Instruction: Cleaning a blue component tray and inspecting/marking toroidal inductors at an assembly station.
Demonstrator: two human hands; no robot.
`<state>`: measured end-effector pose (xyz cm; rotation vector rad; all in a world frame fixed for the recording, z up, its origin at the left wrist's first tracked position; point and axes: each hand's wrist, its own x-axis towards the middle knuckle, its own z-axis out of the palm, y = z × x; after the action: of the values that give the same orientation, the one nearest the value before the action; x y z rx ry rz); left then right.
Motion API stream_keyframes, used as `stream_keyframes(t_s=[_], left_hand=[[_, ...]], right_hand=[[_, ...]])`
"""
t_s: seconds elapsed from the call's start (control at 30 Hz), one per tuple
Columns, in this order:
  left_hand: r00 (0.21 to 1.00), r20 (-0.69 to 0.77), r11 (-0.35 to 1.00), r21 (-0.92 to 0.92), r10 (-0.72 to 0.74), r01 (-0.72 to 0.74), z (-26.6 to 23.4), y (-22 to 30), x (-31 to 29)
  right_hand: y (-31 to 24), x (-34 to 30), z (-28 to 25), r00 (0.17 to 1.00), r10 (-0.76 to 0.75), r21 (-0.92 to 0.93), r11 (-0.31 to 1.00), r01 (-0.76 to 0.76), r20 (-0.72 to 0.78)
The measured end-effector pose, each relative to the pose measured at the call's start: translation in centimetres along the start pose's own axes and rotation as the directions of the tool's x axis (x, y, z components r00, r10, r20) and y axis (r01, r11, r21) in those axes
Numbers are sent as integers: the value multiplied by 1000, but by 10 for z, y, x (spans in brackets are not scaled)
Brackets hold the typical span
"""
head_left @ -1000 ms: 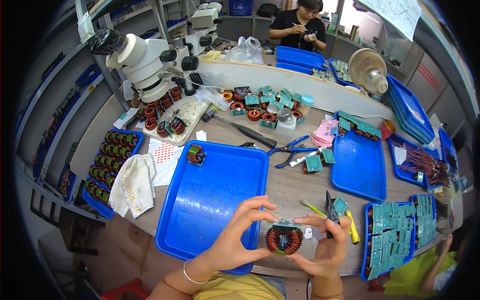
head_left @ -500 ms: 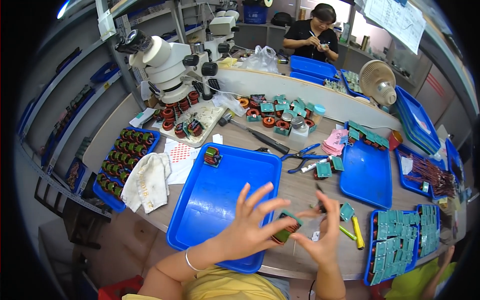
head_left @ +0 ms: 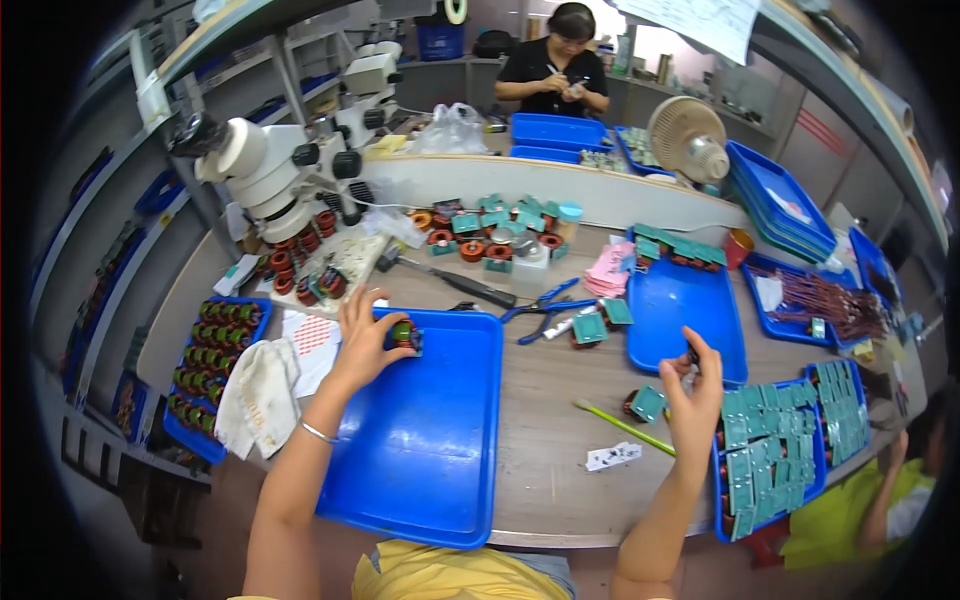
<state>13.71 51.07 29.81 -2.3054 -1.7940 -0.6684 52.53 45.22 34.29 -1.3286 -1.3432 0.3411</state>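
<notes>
Both hands have spread apart from the lower centre. The left hand [head_left: 365,345], arm stretched up-left, pinches a coil component [head_left: 404,334] at the big blue tray's [head_left: 430,450] upper-left corner. The right hand [head_left: 692,395], raised right of centre, closes its fingertips on a small dark part [head_left: 692,353] near a green-topped coil [head_left: 646,403].

Most of the big blue tray [head_left: 425,450] is bare, open room below the coil part [head_left: 404,335] at its far-left corner. Left of the tray a white cloth [head_left: 258,395] blocks the way. Right of it, bare tabletop, then a green stick [head_left: 622,428] and a white scrap [head_left: 613,457]. Beyond it, pliers [head_left: 545,305] crowd the far edge.
</notes>
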Motion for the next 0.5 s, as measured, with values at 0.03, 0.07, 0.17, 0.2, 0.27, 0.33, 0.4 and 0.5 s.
stream_keyframes(t_s=[0.03, 0.07, 0.17, 0.2, 0.27, 0.33, 0.4, 0.5], left_hand=[[999, -24, 999, 15, 30, -30, 1, 1, 1], [999, -23, 999, 3, 44, -44, 6, 7, 5], [959, -216, 976, -79, 181, -202, 7, 51, 22], [943, -226, 940, -183, 243, -287, 10, 80, 32], [941, -200, 869, -368, 274, -332, 29, 127, 44], [939, -173, 822, -454, 298, -344, 53, 163, 59], [948, -156, 823, -471, 276, -317, 75, 184, 69], [975, -73, 868, -446, 208, -218, 98, 197, 73]], right_hand=[[4, 1, -1, 999, 31, -25, 999, -31, -11], [4, 3, -6, 999, 34, -39, 999, -34, -24], [4, 4, -6, 997, 45, -79, 996, -50, -64], [5, 4, -6, 997, 45, -85, 995, -51, -65], [0, 3, -4, 997, 16, -31, 999, -18, -69], [5, 2, 1, 998, -3, -6, 1000, 3, -65], [6, 3, 5, 998, -21, 12, 1000, 22, -67], [1, 1, 10, 998, -12, 50, 999, 15, -63]])
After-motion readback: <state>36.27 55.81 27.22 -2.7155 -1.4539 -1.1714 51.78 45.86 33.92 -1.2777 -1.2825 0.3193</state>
